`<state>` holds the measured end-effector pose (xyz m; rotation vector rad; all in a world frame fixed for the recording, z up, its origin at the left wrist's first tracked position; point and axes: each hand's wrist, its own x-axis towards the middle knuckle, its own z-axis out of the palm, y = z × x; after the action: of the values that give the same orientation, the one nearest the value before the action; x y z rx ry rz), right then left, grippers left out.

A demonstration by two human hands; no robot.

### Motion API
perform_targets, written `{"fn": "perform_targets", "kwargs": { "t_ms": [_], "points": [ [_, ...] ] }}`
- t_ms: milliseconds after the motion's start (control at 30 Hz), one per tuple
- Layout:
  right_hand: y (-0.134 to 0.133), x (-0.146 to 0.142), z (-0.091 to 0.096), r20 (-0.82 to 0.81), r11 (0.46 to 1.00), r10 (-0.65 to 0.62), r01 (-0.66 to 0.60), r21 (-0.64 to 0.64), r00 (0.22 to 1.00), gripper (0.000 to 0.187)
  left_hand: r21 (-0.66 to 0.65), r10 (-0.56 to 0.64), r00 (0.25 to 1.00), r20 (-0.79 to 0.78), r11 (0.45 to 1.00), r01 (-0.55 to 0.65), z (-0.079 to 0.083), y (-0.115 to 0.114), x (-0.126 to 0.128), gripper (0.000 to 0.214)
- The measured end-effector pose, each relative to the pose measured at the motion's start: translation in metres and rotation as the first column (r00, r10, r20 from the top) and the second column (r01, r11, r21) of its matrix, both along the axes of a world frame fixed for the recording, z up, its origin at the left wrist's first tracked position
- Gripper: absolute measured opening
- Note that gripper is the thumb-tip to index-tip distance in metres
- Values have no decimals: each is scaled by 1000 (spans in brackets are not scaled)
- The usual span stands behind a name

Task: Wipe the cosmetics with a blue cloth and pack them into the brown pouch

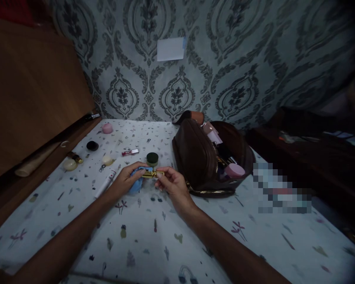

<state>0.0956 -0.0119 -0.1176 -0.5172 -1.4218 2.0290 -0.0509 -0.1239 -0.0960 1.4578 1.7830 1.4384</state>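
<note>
My left hand (132, 176) is closed on a light blue cloth (136, 186), which lies against one end of a shiny gold lipstick tube (148, 174). The fingertips of my right hand (174, 185) pinch the tube's other end. It is held level just above the printed white sheet (154, 244). Right behind my hands stands a small jar with a dark green lid (152, 158). A white tube (105, 184) lies beside my left wrist. Part of the cloth is hidden under my left fingers.
An unzipped brown makeup bag (192, 157) holding cosmetics stands to the right. Farther back lie a lip gloss (130, 152), a pink round item (107, 128) and a black round item (92, 146). A wooden panel (32, 86) borders the left, patterned wallpaper (177, 90) the back.
</note>
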Motion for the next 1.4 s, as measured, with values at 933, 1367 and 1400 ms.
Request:
{"fn": "perform_targets", "kwargs": {
  "t_ms": [933,1367,1400],
  "points": [
    [0,0,-1,29,1000,12,-11,-24,1000,38,-35,-36,986,163,998,42,-7,2,4,31],
    [-1,2,3,3,991,49,-49,-123,999,39,-53,-93,981,172,993,104,-7,1,7,33],
    [-2,3,4,-16,992,54,-55,-116,998,39,-56,-87,980,179,994,98,-6,1,7,33]
  ]
}}
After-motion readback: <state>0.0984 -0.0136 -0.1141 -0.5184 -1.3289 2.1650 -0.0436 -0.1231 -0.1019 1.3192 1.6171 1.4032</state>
